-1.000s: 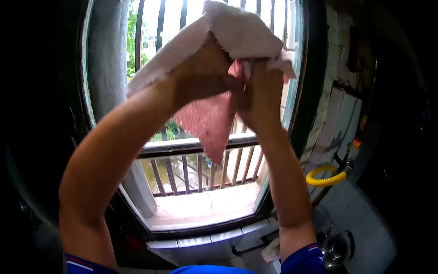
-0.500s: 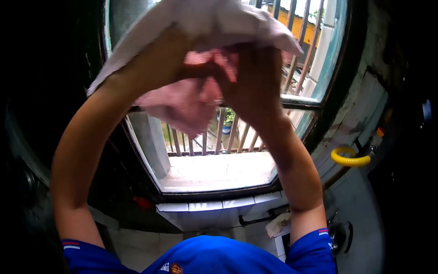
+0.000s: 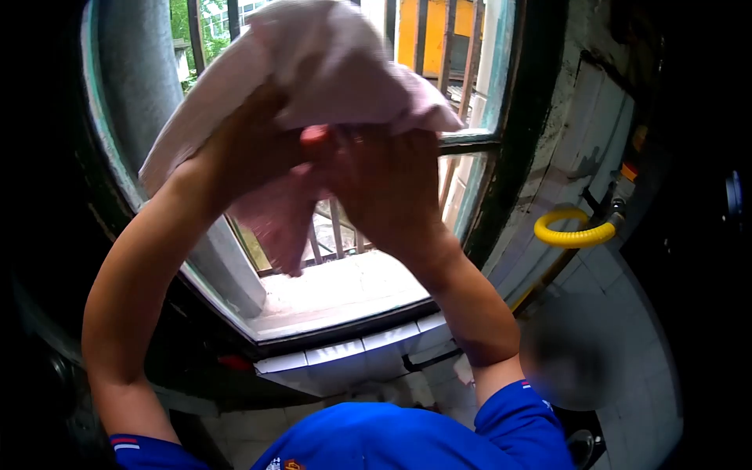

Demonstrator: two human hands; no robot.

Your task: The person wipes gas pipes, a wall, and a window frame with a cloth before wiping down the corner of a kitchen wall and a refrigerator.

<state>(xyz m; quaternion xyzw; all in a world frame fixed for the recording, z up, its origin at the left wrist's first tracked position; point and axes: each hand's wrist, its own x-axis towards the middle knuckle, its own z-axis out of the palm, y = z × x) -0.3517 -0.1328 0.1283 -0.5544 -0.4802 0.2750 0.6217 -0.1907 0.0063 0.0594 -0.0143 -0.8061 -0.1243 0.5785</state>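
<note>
A pale pink cloth [image 3: 337, 70] is held up in front of a window, bunched over my raised hands and draped along my left forearm. My left hand [image 3: 254, 141] grips it from below, its fingers mostly hidden by the folds and shadow. Close beside it, my right hand [image 3: 392, 184] also holds the bunched cloth, its back towards me and its fingertips covered. One pink corner hangs between and below the two hands. Behind them is the glass of the window with its dark frame [image 3: 466, 146].
Metal bars [image 3: 421, 35] stand outside the glass. A tiled ledge [image 3: 337, 354] runs under the window. To the right, a yellow coiled hose [image 3: 576, 235] hangs on the tiled wall. A dark blurred round shape [image 3: 572, 352] is near my right elbow.
My view has turned, so the window sits further left. Both hands and the cloth have shifted left, and the right hand is lower. The cloth stays in both hands.
</note>
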